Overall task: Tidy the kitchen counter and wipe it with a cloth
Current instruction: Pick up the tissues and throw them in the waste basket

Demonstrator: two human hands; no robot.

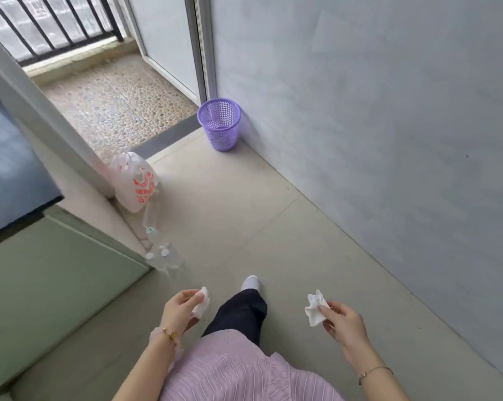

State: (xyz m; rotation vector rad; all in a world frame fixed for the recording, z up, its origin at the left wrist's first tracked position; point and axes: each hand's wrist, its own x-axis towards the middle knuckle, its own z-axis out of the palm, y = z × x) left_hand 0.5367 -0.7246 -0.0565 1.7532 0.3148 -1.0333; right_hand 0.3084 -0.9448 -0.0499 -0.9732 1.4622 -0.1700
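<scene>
While the head view looks down at a pale tiled floor (244,215), both hands sit low in it, each pinched on a scrap of crumpled white tissue. At about seven o'clock the left hand (181,309) closes thumb and fingers on one tissue piece (202,302); a gold bracelet (169,334) circles that wrist. At about five o'clock the right hand (343,321) grips the second tissue piece (315,309) between thumb and fingertips, with a thin bracelet (374,371) on its wrist. Between the hands a dark trouser leg (241,314) ends in a white shoe (250,282).

Towards twelve o'clock a purple mesh wastebasket (219,124) stands in the corner, against the grey wall (374,111). At about ten o'clock a white plastic bag with red print (136,183) leans at the cabinet's foot, and clear plastic bottles (160,250) lie just beside it. The dark kitchen counter (10,169) shows at nine o'clock, at the picture's edge.
</scene>
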